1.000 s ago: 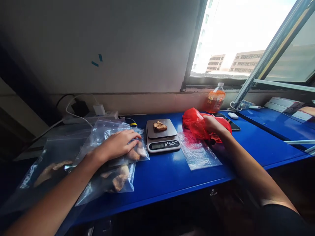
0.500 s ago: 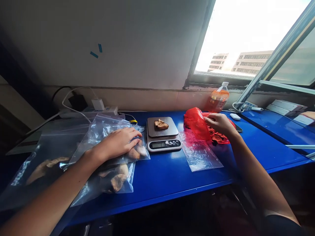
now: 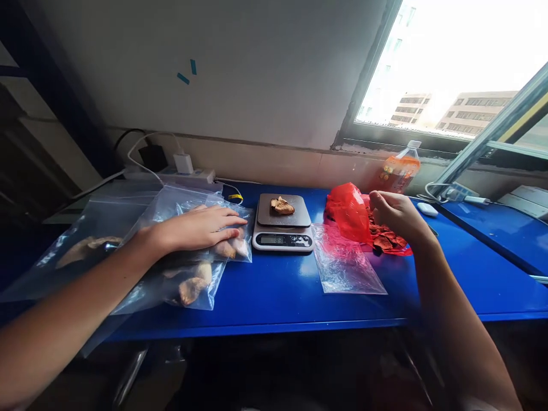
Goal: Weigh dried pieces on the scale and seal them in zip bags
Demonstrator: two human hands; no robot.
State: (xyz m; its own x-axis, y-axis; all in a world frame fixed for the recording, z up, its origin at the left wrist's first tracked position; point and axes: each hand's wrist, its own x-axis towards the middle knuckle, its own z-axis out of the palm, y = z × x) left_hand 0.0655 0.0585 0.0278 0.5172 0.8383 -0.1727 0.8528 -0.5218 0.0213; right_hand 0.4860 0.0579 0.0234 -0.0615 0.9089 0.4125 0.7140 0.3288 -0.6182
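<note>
**One dried piece on the scale, right hand at the red bag**

The left hand point(image 3: 199, 228) lies palm down with its fingers spread, resting on clear zip bags point(image 3: 169, 200) at the left and grasping nothing visible. The right hand point(image 3: 396, 214) is above the red bag point(image 3: 349, 214) at the right, its fingers curled inward; whether they pinch a piece, the red film or nothing, I cannot tell.

Between the hands stands the scale point(image 3: 283, 242), with a single dried piece point(image 3: 282, 206) on its plate. Its display point(image 3: 272, 240) is too small to read. The red bag gapes toward the near side, showing more dried slices point(image 3: 387, 237). A flat clear bag point(image 3: 351, 271) lies just right of the scale, its far end beside the red bag. Pale chunks point(image 3: 192, 290) show inside the zip bags.

The step in hand looks like weighing, with the right hand choosing from the red bag. From here, adding to the plate would call for a light fingertip pinch on one slice, carried left clear of the red film and set down softly beside the piece there, so that the figure can settle.

Farther out, an orange drink bottle point(image 3: 400, 168) stands at the far right and a power strip point(image 3: 201, 178) at the far left, both along the wall point(image 3: 265, 154).
</note>
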